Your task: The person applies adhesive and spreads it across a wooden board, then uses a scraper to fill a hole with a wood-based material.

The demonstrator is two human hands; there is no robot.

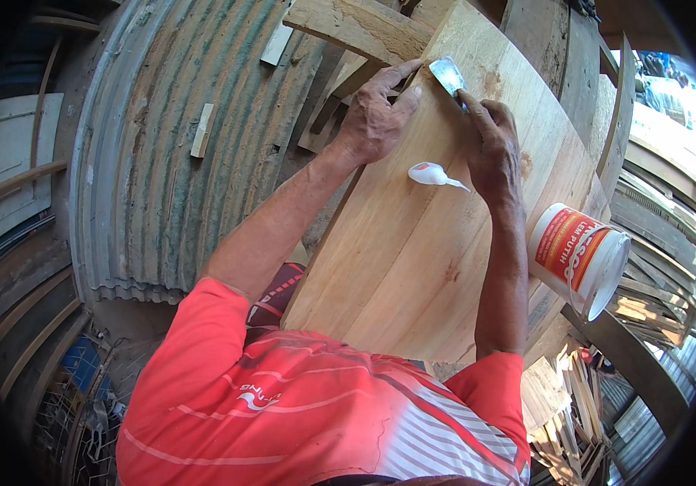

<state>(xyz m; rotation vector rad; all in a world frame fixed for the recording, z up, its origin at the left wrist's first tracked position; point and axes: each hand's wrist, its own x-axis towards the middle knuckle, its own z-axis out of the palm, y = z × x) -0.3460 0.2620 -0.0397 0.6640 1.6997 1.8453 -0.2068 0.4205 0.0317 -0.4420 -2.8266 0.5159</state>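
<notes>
A pale wooden panel [372,267] made of joined boards lies before me, with darker brown patches on its surface. My right hand [495,150] grips a putty knife [447,75] whose flat, whitish blade rests at the panel's far left edge. Beside that blade, my left hand [378,115] holds the panel's left edge, thumb and fingers bent about it; some fingertips are hidden. Between my forearms a small white squeeze bottle [426,172] with a thin nozzle lies on its side on the wood.
To the right of my right forearm stands a white bucket [599,271] with a red and yellow label and a wire handle. Rusty corrugated metal sheeting [194,154] spreads at left, bearing a small wood offcut [201,130]. Scrap wood [578,405] is piled at lower right.
</notes>
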